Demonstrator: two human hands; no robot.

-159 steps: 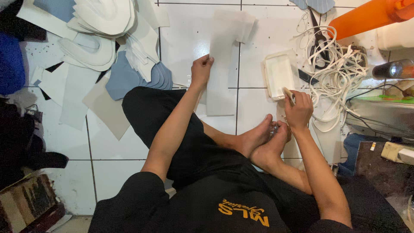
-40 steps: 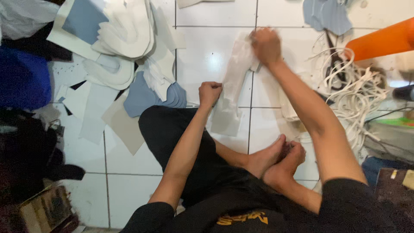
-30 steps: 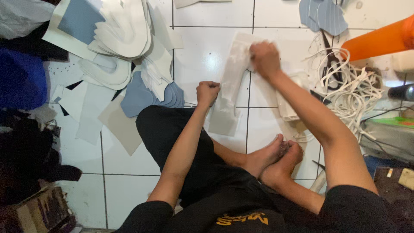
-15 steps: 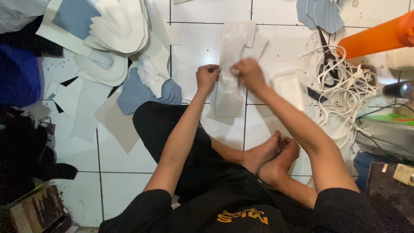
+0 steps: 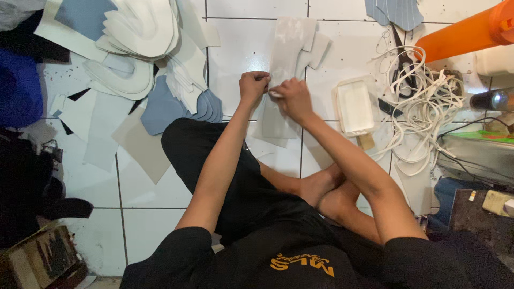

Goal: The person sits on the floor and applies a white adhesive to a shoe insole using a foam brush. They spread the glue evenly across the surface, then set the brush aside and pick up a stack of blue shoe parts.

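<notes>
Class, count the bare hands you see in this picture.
2: the left hand and right hand meet on the pale sheet on the tiled floor.

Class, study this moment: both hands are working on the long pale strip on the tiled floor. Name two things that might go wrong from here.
1. The left hand and right hand pinch the long pale translucent strip at one spot only; its free far end may shift or crease.
2. The shallow white rectangular tray lies close beside the right forearm; a sideways sweep might knock it into the tangled white cord.
</notes>
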